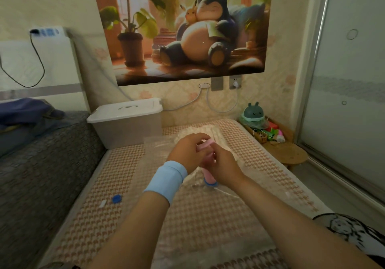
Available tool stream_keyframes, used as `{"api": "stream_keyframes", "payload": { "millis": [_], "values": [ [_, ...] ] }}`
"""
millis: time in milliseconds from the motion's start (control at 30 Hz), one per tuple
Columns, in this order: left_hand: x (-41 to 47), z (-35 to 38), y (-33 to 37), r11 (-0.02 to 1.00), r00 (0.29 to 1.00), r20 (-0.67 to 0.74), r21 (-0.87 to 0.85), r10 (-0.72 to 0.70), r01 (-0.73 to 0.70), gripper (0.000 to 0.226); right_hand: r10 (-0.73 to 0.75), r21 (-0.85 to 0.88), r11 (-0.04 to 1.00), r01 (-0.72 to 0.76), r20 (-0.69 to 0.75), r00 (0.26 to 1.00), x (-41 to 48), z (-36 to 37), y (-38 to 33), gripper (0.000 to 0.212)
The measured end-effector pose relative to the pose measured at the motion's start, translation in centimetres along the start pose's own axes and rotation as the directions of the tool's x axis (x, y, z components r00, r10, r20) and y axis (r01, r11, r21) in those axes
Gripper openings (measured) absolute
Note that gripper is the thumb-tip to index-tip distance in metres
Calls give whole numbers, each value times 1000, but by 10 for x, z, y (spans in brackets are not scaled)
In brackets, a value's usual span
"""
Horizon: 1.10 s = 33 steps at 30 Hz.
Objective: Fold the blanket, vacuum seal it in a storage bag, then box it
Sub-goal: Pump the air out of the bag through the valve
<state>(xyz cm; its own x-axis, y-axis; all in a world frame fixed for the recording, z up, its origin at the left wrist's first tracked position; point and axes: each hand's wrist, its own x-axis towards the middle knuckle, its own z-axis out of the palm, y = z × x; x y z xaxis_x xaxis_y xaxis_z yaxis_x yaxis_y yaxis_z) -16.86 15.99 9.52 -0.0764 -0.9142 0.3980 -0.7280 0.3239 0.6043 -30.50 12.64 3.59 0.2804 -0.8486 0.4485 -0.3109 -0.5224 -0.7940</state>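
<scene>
Plainly the blanket (199, 132) is folded and inside the clear storage bag (155, 145), which lies flat on the houndstooth mat (116, 218) of the bed, near mid-frame. A pink hand pump (209, 178) stands upright on the bag, its blue foot pressed to what I take to be the valve. It stands upright probably so that the foot seals squarely.

The left hand (187, 152), wearing a pale blue wristband (166, 180), is curled round the pump's pink handle at the top. The right hand (224, 164) wraps the barrel just below, probably to steady it while the other works the plunger. Both hands are closed on the pump; how hard they grip I cannot tell. The air-drawing step looks to be in hand, since the bag is wrinkled yet still loose at its edges.

From the pump at 8 o'clock, a blue cap (117, 198) and a small white clip (102, 203) lie together on the mat, likely set aside within reach. At 11 o'clock the lidded white box (125, 123) waits against the wall, still closed. At 2 o'clock is a low wooden stool (285, 153).
</scene>
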Motion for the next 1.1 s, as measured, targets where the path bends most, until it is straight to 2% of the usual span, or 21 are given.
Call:
{"api": "stream_keyframes", "payload": {
  "millis": [67, 233, 433, 567, 633, 700, 767, 867, 933, 967, 1000, 1033, 1100],
  "values": [
    [3, -11, -12, 992, 999, 25, 122, -31, 28, 20, -29, -54, 998, 29, -9, 1000, 6, 19, 6, 36],
    [4, -35, -39, 918, 997, -69, 391, -44, 68, 9, 45, -305, 952, -11, 103, 994, 33, 49, -3, 55],
    [11, -34, -68, 929, 979, -196, 347, -61, 127, 21, 50, -390, 921, 10, 143, 988, 51, 60, -7, 48],
    [23, -33, -70, 900, 979, -176, 402, -104, 168, 23, 14, -396, 918, 27, 99, 995, 53, 69, -1, 42],
    [27, -38, -65, 856, 983, -176, 498, -58, 140, 29, 7, -394, 919, 25, 79, 997, 56, 67, 2, 42],
    [31, -50, -57, 812, 972, -228, 576, 50, 93, 29, 0, -386, 922, 31, 81, 997, 59, 61, 2, 48],
    [33, -66, -48, 794, 920, -339, 606, 196, 54, 25, 15, -374, 927, 21, 93, 996, 62, 55, 2, 54],
    [30, -92, -37, 816, 774, -517, 578, 365, 2, 20, 51, -326, 945, -10, 116, 992, 60, 52, 3, 55],
    [28, -100, -34, 852, 679, -614, 523, 402, -32, 18, 62, -294, 955, -24, 118, 991, 59, 53, 4, 53],
    [27, -100, -34, 877, 653, -649, 478, 390, -48, 17, 64, -281, 959, -29, 117, 991, 58, 53, 4, 52],
    [28, -99, -35, 906, 652, -670, 420, 354, -61, 17, 66, -275, 961, -32, 117, 991, 58, 54, 4, 51],
    [28, -94, -36, 933, 683, -665, 354, 301, -66, 16, 71, -276, 960, -37, 116, 991, 57, 55, 4, 52],
    [27, -78, -46, 971, 821, -549, 238, 154, -23, 17, 82, -278, 959, -51, 100, 992, 56, 56, 4, 52]
  ]
}}
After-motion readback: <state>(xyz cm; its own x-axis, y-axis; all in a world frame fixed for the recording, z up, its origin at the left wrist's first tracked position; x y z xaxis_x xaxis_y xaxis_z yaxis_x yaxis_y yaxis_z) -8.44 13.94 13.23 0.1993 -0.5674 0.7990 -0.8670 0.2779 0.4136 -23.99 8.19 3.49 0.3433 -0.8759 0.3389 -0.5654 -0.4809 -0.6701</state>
